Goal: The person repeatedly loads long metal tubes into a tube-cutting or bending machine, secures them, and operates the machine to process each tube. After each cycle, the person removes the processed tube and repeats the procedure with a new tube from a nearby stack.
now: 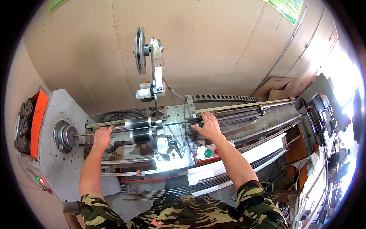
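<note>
Rod [173,124] runs across mid-frame, its left end meeting the chuck [65,138] at far left. Left hand [102,137] is curled round it near there; right hand [209,126] is at it just right of centre, fingers spread, can't tell if it's gripping. I'd keep it straight with the chuck, no bowing, and watch those cylinders [138,123] left of centre.

The head camera looked down over the camouflage shirt [187,213] onto the nearby machine [174,112], facing the wall [213,49] at twelve o'clock; glare [346,72] perhaps blurred three o'clock.
</note>
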The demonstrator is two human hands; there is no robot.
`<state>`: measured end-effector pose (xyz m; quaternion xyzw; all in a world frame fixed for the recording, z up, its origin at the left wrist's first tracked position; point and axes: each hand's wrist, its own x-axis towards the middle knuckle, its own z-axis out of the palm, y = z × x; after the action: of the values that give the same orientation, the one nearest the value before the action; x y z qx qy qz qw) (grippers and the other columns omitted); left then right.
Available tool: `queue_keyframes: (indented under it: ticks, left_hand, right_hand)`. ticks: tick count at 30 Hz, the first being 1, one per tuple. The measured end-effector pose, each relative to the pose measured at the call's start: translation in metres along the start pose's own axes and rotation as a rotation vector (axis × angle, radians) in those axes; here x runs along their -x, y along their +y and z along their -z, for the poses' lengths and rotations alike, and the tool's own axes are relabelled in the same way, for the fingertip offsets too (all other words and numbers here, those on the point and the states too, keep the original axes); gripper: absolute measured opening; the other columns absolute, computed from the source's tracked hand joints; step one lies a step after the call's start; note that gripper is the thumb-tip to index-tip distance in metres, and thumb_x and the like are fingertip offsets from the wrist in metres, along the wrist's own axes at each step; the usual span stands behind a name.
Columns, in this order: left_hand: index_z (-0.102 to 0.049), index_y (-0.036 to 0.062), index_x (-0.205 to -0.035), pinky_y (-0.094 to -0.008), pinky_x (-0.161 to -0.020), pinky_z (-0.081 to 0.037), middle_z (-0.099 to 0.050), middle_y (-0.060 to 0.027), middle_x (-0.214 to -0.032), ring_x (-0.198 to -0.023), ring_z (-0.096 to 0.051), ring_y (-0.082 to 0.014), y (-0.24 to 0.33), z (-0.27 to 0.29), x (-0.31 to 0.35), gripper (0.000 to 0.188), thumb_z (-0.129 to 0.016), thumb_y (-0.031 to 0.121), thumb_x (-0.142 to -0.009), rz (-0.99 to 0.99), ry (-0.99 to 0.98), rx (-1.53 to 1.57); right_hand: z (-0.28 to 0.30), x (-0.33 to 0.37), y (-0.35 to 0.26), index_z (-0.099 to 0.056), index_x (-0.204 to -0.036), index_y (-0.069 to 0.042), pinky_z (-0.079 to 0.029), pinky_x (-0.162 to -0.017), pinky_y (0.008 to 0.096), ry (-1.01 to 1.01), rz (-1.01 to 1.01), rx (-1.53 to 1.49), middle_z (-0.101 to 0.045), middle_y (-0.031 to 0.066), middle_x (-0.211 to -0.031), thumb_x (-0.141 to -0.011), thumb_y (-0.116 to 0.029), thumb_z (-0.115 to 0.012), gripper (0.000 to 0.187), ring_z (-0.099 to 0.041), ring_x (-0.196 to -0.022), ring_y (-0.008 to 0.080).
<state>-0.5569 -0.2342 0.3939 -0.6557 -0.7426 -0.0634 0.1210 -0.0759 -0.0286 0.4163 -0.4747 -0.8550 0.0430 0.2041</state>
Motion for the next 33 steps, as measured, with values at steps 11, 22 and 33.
queue_keyframes:
  ticks: [11, 22, 33]
  left_hand:
    - [-0.063, 0.0125, -0.124, -0.0461, -0.082, -0.050, -0.067, -0.0137, -0.089, -0.090, -0.063, -0.0339, 0.007, 0.003, -0.002, 0.045, -0.053, 0.002, -0.082, 0.003, -0.009, -0.010]
    - [-0.061, 0.0120, -0.126, -0.0457, -0.082, -0.051, -0.068, -0.0126, -0.092, -0.091, -0.064, -0.0325, 0.013, -0.003, -0.008, 0.045, -0.052, 0.004, -0.083, -0.022, -0.041, -0.033]
    - [-0.061, 0.0131, -0.126, -0.0484, -0.080, -0.051, -0.067, -0.0159, -0.091, -0.090, -0.064, -0.0357, 0.023, 0.000, -0.010, 0.043, -0.049, 0.004, -0.086, -0.006, -0.058, -0.008]
  right_hand:
    - [-0.003, -0.001, 0.000, -0.049, -0.138, 0.003, -0.031, -0.116, 0.0456, 0.011, -0.013, -0.022, -0.048, 0.0238, -0.144, -0.085, -0.048, -0.070, 0.076, -0.040, -0.139, 0.0374]
    - [-0.024, -0.003, -0.005, -0.049, -0.136, 0.002, -0.032, -0.114, 0.0489, 0.143, -0.014, -0.072, -0.045, 0.0295, -0.143, -0.096, -0.033, -0.059, 0.054, -0.040, -0.135, 0.0453]
    - [-0.031, 0.000, -0.014, -0.043, -0.143, 0.000, -0.029, -0.116, 0.0500, 0.145, -0.062, -0.036, -0.031, 0.0331, -0.152, -0.098, -0.035, -0.056, 0.059, -0.031, -0.141, 0.0464]
